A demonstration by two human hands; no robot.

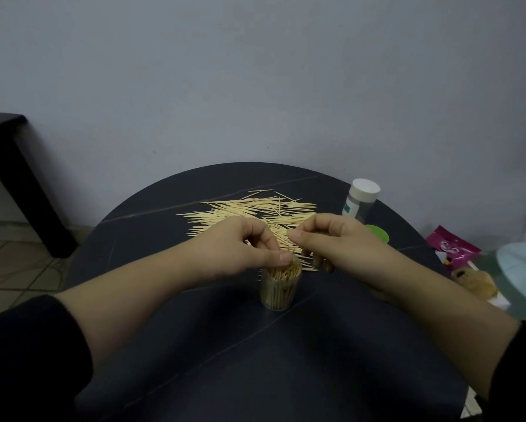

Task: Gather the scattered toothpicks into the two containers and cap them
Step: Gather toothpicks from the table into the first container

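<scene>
At the upper left of the frame a dark side table (9, 138) stands against the wall, away from the work. The round black table (225, 376) fills the lower middle.

The left hand (240, 248) sits left of centre with its fingers curled under and its thumb tip at the rim of the clear container (280, 287). Whether it pinches anything I cannot tell, since the fingers hide it. The container stands upright at the centre, uncapped and already packed with sticks standing on end.

Behind the hands, toward the upper middle, the loose toothpicks (249, 211) lie in a wide fan on the tabletop, so most of the gathering is not yet done.

The right hand (325, 239), just right of centre, has thumb and forefinger closed together on a few toothpicks that slant down toward the container's mouth.

To do this well, I would line the sticks up parallel before lowering them. They should be fed in upright and the container steadied at the rim so it does not tip. Small bunches are best, as the jar looks nearly full.

Right of the hand a green cap (379, 233) lies on the table. Above it stands a second container (360, 199) wearing a white cap. At the far right edge lies a pink packet (452, 248).
</scene>
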